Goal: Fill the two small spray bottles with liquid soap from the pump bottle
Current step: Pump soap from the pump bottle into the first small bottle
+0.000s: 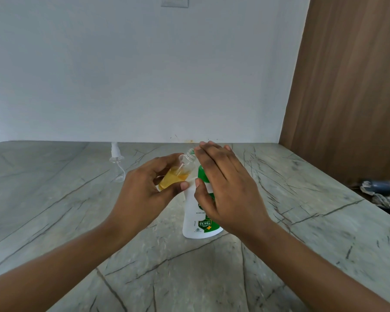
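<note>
Tabletop [302, 255]: grey veined stone, wall behind. Pump bottle [195, 221] stands upright mid-tabletop, white with a green label. Right hand [223, 183] lies flat over its top, fingers straight, gripping nothing; the pump head is hidden under the palm. Left hand [142, 190] grips spray bottle [178, 172] between thumb and fingers, just left of the pump bottle's shoulder. Key relation: the spray bottle's long axis tilts up and right, open neck pointing under the right hand's fingers, where the nozzle should be. It looks about half full of amber soap, so I judge filling is under way. Next press needs the neck at the nozzle, else soap spills. Sprayer top [115, 154] with dip tube sits far left, well apart. Second spray bottle not in view.
</note>
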{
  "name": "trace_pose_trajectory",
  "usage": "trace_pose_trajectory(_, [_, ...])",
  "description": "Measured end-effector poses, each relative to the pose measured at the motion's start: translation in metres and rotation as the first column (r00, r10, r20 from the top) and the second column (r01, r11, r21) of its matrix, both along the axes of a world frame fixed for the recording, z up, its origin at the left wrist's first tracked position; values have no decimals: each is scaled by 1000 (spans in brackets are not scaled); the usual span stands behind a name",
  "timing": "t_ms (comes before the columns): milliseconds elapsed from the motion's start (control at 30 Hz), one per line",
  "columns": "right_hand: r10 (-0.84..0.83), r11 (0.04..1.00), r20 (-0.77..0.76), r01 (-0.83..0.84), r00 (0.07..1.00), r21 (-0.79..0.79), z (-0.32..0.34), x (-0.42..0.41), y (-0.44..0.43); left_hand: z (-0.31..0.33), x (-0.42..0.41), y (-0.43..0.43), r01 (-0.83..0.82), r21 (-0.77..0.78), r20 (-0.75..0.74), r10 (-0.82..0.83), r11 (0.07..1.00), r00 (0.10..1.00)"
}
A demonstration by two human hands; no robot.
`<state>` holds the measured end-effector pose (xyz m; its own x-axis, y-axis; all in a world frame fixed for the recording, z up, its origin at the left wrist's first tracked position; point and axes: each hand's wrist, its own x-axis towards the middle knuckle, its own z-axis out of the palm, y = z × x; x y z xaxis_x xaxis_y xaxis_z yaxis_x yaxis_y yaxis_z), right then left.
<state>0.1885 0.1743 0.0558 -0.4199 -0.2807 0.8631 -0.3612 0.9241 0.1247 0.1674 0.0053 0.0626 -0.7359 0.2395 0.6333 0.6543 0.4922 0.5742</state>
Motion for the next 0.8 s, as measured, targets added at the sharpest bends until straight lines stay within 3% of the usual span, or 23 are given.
trace_pose_trajectory(800, [91,990,-44,-95,995,-105,-3,2,-4,-6,1,-2,11,17,9,-11,1000,1000])
